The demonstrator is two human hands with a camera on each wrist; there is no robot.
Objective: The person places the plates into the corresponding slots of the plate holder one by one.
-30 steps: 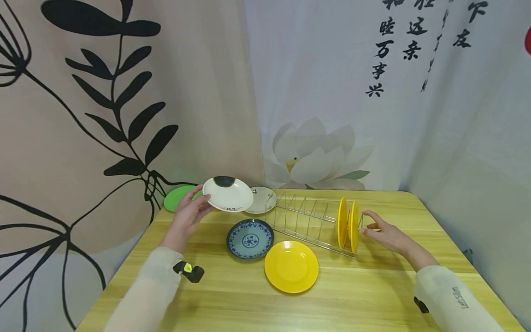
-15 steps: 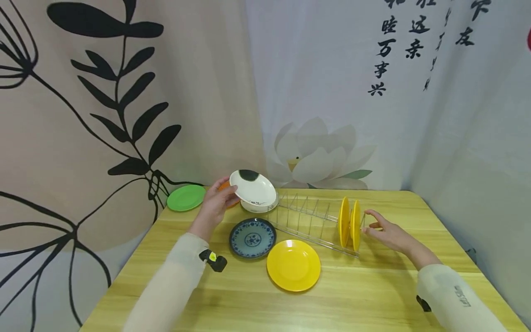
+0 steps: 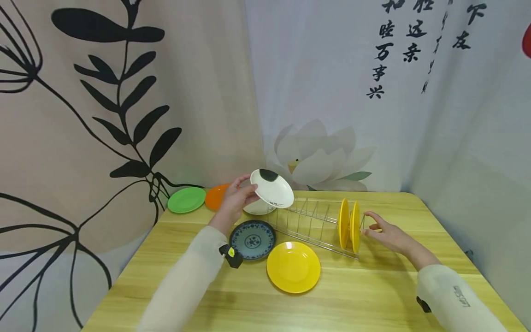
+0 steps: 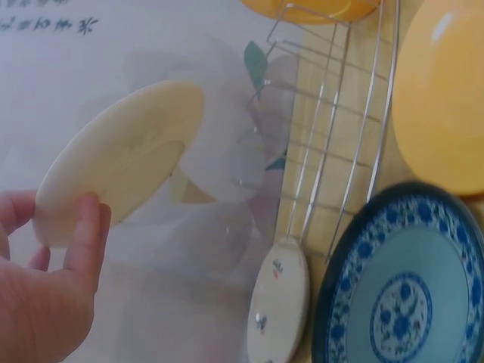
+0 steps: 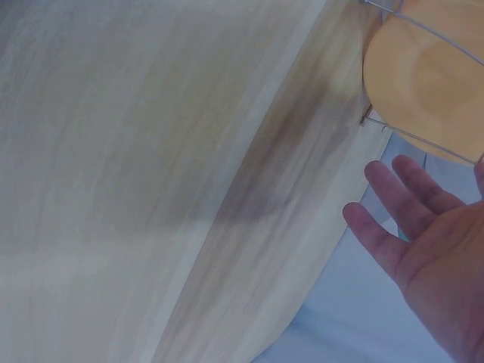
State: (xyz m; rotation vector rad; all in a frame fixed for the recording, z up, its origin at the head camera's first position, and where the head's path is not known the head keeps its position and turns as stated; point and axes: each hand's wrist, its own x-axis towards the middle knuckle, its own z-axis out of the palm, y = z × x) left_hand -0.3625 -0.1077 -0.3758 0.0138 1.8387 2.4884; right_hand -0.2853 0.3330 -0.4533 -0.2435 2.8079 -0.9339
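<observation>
My left hand [image 3: 237, 200] pinches the rim of a white plate [image 3: 274, 189] with a dark patch, tilted in the air above the left end of the wire dish rack [image 3: 309, 237]. The left wrist view shows the fingers [image 4: 85, 234] against the plate's underside. Two yellow plates [image 3: 343, 224] stand upright at the rack's right end. There my right hand [image 3: 386, 234] holds the end wire between thumb and forefinger, its other fingers spread in the right wrist view. The contact itself lies at that view's edge.
A blue patterned plate [image 3: 253, 242] and a yellow plate [image 3: 293, 267] lie flat before the rack. Green [image 3: 186, 200], orange [image 3: 215, 197] and white floral [image 3: 259, 208] plates lie along the back left. A printed curtain [image 3: 323, 101] hangs behind the wooden table [image 3: 352, 295].
My left hand has carried the white plate rightward from above the back-left plates to the rack's left end, uncovering the orange plate. The right hand stays at the rack's end.
</observation>
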